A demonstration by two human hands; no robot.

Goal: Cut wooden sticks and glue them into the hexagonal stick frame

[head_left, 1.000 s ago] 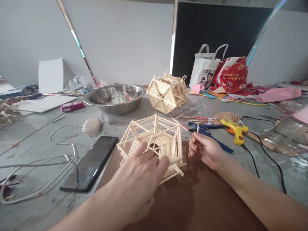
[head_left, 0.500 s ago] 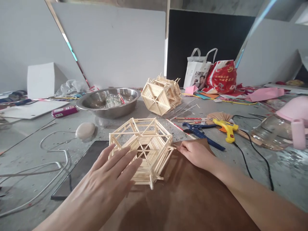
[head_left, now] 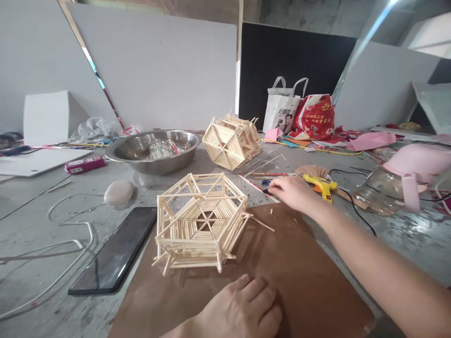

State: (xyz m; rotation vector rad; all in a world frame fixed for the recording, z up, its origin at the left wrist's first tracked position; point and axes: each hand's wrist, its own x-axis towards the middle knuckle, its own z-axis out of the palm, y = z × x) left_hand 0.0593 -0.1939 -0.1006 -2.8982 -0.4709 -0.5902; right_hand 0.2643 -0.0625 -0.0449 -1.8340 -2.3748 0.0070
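Observation:
A hexagonal frame of thin wooden sticks stands on a brown sheet. One loose-looking stick juts from its right corner, and a tiny stick piece lies nearby. My left hand rests on the sheet in front of the frame, fingers curled in; nothing shows in them. Beyond the sheet's far edge, my right hand has its fingers closed at a pair of blue-handled pliers. Most of the pliers is hidden beneath that hand.
A black phone or tablet lies left of the sheet, near a white cable and a pale round object. Behind are a steel basin and another stick structure. A yellow glue gun and a pink-lidded jug stand right.
My left hand has left the stick frame and come down onto the brown sheet, fingers curling. My right hand has moved from the frame's right corner to the pliers. The view has shifted slightly.

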